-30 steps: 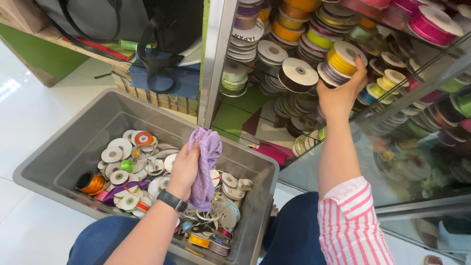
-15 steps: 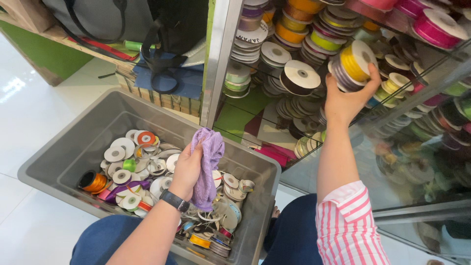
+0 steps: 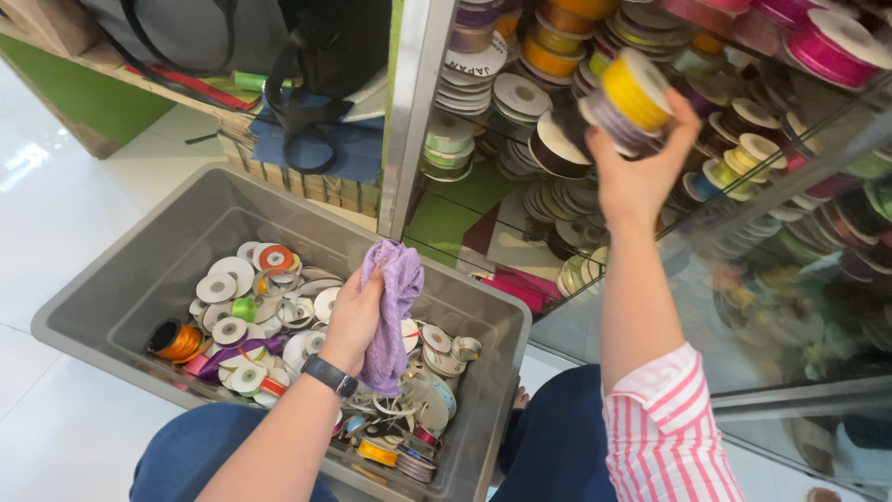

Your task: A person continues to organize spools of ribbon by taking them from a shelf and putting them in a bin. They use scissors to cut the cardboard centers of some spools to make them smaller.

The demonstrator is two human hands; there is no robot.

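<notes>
Cloth: a purple cloth (image 3: 395,311) is hanging bunched from the left hand, over the middle of the grey bin, its lower end dangling just above the spools.
Left hand: the left hand (image 3: 353,316) is gripping the cloth with fingers curled tight around its upper part; a dark watch (image 3: 330,376) is sitting on the wrist.
Bin: the grey bin (image 3: 121,297) is standing on the white floor between the person's knees, holding loose ribbon spools (image 3: 246,316), mostly white-faced, with an orange one (image 3: 177,339) by its left wall and a heap of smaller reels toward its near right corner.
Right sleeve: a pink-and-white striped sleeve (image 3: 664,428) is covering the raised right arm's upper part.
Right hand: the right hand (image 3: 641,172) is reaching up to the shelf, fingers clasping a stack of spools, the top one yellow (image 3: 636,93).
Shelf: the glass shelf (image 3: 790,177) is carrying rows of ribbon reels in many colours, behind a metal post (image 3: 413,112).
Far left: a black bag (image 3: 325,46) is hanging over a blue pad.
</notes>
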